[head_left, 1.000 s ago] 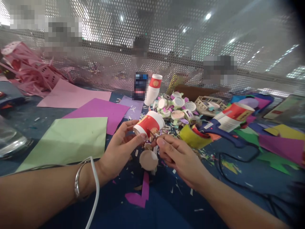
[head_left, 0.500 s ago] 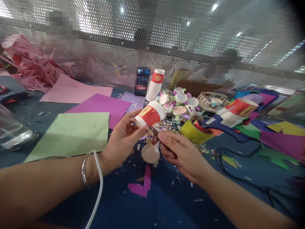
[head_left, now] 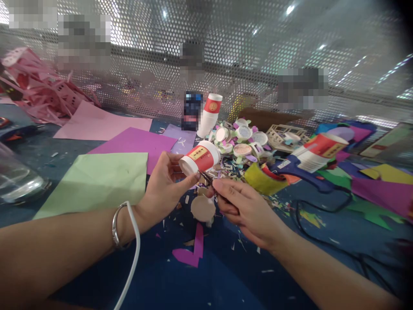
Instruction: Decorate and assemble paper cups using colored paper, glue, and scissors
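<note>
We are holding a small red and white paper cup (head_left: pixel 200 158) on its side above the table, near its middle, the left hand (head_left: pixel 163 189) curled around the cup's base with the thumb pressing its lower wall. The right hand (head_left: pixel 247 209) is closing on a pair of small scissors (head_left: pixel 206 177), whose thin dark blades are touching the underside of the cup; the fingers are folded over the handles, which are hidden.

Just below the cup a cut-off round cup bottom (head_left: pixel 202 208) is lying on the dark blue table covering (head_left: pixel 219 275), which looks like soft felt and is strewn with tiny paper snippets. A bent strip of magenta paper (head_left: pixel 193 252) is lying nearer to us. A metal bangle (head_left: pixel 116 224) and a white cable (head_left: pixel 132 254) are crossing the left wrist.

Farther out, flat sheets of light green paper (head_left: pixel 97 181), purple paper (head_left: pixel 135 144) and pink paper (head_left: pixel 100 125) are lying to the left. Behind the cup a heap of cut cup bottoms (head_left: pixel 241 142) with coloured petals is piling up beside a stack of paper cups (head_left: pixel 209 114). To the right a blue glue gun (head_left: pixel 306 172) is resting on its side beside another cup (head_left: pixel 322 148), its black cord trailing over the felt. A perforated metal screen (head_left: pixel 258 51) is closing off the back of the table.
</note>
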Available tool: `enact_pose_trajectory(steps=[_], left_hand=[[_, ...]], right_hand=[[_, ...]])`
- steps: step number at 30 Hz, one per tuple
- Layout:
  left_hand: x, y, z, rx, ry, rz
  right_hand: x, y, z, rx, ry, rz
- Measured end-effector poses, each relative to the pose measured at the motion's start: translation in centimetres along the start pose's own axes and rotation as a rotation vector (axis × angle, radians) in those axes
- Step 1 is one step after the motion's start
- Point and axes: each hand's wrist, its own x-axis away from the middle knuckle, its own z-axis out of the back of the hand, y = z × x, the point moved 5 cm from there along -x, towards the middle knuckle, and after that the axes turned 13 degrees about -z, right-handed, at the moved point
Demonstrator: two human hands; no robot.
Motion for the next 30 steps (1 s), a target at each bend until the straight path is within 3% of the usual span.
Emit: enact_pose_trajectory(steps=[21, 30], left_hand=[[0.13, 0.36, -0.05, -0.124, -0.042, -0.120], [0.14, 0.89, -0.07, -0.182, -0.082, -0.261]], right_hand=[[0.08, 0.37, -0.43, -0.090, 0.037, 0.005], [0.14, 0.25, -0.59, -0.093, 0.029, 0.030]])
